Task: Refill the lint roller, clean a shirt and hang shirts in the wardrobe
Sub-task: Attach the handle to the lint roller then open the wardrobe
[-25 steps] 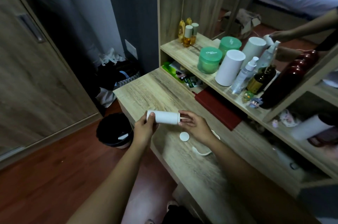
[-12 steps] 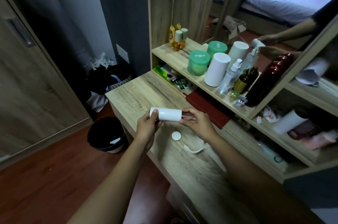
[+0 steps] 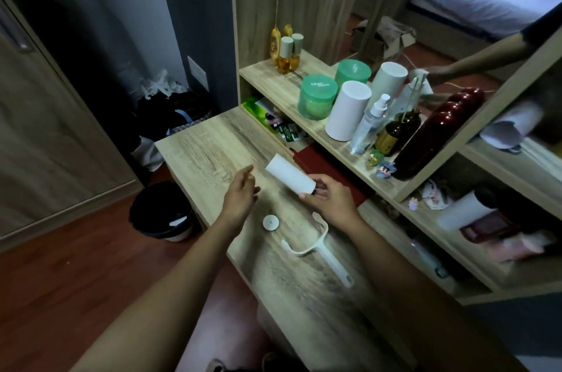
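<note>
My right hand (image 3: 330, 199) grips one end of a white lint roll (image 3: 290, 174), which points up and to the left above the wooden desk (image 3: 200, 152). Just left of the roll, my left hand (image 3: 240, 195) hovers with its fingers apart and holds nothing. On the desk below my hands lie a small white round end cap (image 3: 270, 222) and the white lint roller handle (image 3: 316, 250), bare of any roll. No shirt is in view.
A shelf (image 3: 322, 128) behind the desk carries green jars (image 3: 317, 96), a white cylinder (image 3: 347, 110), bottles and a dark red bottle (image 3: 431, 137), with a mirror above. A black bin (image 3: 161, 212) stands on the floor left of the desk. The wardrobe door (image 3: 45, 128) is at far left.
My left hand has let go of the roll's left end and moved away. The roll, level before, now tilts up-left in my right hand alone. The view has shifted, showing the handle.
</note>
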`<state>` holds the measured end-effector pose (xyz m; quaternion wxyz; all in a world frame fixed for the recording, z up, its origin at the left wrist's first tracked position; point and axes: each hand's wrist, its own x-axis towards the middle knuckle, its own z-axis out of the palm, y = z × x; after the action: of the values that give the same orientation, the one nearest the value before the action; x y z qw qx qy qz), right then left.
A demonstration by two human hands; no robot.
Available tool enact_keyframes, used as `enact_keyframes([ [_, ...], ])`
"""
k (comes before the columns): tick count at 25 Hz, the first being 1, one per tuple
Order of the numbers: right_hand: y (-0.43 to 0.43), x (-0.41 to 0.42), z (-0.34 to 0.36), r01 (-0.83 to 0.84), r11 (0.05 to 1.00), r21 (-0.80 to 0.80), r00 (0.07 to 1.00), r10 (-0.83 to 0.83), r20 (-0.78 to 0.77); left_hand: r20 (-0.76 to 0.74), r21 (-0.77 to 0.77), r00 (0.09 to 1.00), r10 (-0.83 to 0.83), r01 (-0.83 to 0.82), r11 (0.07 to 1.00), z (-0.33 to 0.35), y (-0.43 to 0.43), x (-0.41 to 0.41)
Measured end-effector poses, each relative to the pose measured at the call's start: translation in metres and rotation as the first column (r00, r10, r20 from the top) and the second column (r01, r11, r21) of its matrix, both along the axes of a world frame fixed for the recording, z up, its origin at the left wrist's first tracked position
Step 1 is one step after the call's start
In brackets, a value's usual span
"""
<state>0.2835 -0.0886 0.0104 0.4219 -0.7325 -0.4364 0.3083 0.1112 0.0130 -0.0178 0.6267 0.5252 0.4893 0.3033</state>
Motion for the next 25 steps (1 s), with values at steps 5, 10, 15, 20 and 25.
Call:
enact_keyframes([
  [5, -0.021, 0.021, -0.019, 0.063, 0.997, -0.040, 0.996, -0.065, -0.061, -0.692, 0.307, 0.650, -0.313, 0.658, 0.688, -0.072, -0.021, -0.006],
  [10, -0.032, 0.033, -0.027, 0.043, 0.997, -0.070, 0.995, -0.049, -0.083, -0.824, 0.326, 0.530, -0.199, 0.732, 0.598, -0.101, -0.023, 0.000],
  [15, -0.042, 0.037, -0.034, 0.045, 0.996, -0.076, 0.993, -0.053, -0.102, -0.716, 0.432, 0.674, -0.181, 0.631, 0.644, -0.094, -0.018, 0.009],
  [20, -0.044, 0.038, -0.030, 0.017, 0.998, -0.061, 0.994, -0.023, -0.105, 0.139, -0.182, 0.988, 0.065, -0.040, 0.983, -0.024, -0.004, 0.030],
  [25, -0.044, 0.026, -0.029, -0.010, 0.998, -0.062, 0.997, 0.005, -0.080, 0.275, -0.230, 0.962, -0.008, 0.074, 0.970, 0.003, -0.023, 0.030],
])
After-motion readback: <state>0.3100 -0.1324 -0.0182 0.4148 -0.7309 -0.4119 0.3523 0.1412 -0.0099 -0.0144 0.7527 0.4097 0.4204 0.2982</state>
